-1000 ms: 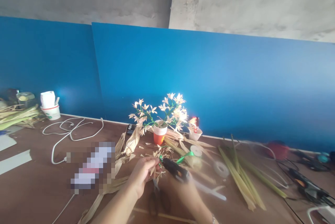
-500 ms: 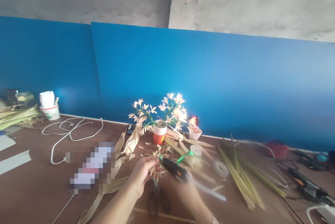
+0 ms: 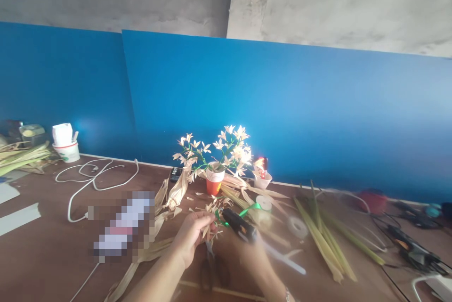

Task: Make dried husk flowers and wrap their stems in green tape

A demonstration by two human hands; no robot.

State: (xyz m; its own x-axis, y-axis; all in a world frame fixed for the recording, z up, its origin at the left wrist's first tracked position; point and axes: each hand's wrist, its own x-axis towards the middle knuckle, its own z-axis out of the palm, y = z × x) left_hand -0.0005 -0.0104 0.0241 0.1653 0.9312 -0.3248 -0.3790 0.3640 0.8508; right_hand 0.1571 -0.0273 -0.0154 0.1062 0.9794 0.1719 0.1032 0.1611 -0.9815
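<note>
Low in front of me, my left hand (image 3: pixel 196 233) pinches a small pale dried-husk flower piece (image 3: pixel 206 232) between thumb and fingertips. Its far end is hard to make out. My right hand (image 3: pixel 250 250), somewhat blurred, grips a black hot glue gun (image 3: pixel 240 225) whose nozzle points toward the left fingers. A translucent glue stick (image 3: pixel 284 257) shows behind that hand. Green ribbon (image 3: pixel 252 208) curls beside the gun. Beneath the hands lie dark-handled scissors (image 3: pixel 211 266). Beyond them, an orange and white paper cup (image 3: pixel 214 182) holds green stems with cream flowers (image 3: pixel 226 146).
Dried husks (image 3: pixel 178 191) and scraps lie around the cup. Tape rolls (image 3: pixel 297 227) and green leaves (image 3: pixel 330 240) are to the right, with another black tool (image 3: pixel 416 248) farther over. At left lie a white cable (image 3: pixel 93 179) and a white tub (image 3: pixel 67 151). A blue partition (image 3: pixel 264 104) stands behind.
The glue gun has drawn back slightly to the right, its nozzle now a little apart from the left fingertips. The left hand has stayed nearly still with its husk piece.
</note>
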